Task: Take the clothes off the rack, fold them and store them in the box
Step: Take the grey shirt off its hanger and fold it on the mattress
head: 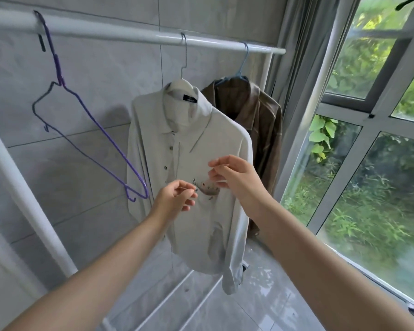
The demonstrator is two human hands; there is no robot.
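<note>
A white button-up shirt (184,144) with small embroidery on the chest hangs from a wire hanger (184,56) on the white rack rail (134,38). Behind it to the right, a brown jacket (261,115) hangs on a blue hanger (243,65). My left hand (175,198) is raised in front of the shirt's chest with loosely curled fingers and holds nothing. Just above and to its right, my right hand (234,177) hovers in front of the shirt's chest pocket, its fingers also loosely curled and empty. No box is in view.
An empty purple hanger (86,120) hangs tilted at the rail's left end. The rack's slanted white leg (26,187) runs down the left side. A grey tiled wall stands behind. A curtain (296,56) and large window (368,139) fill the right, above a glossy floor.
</note>
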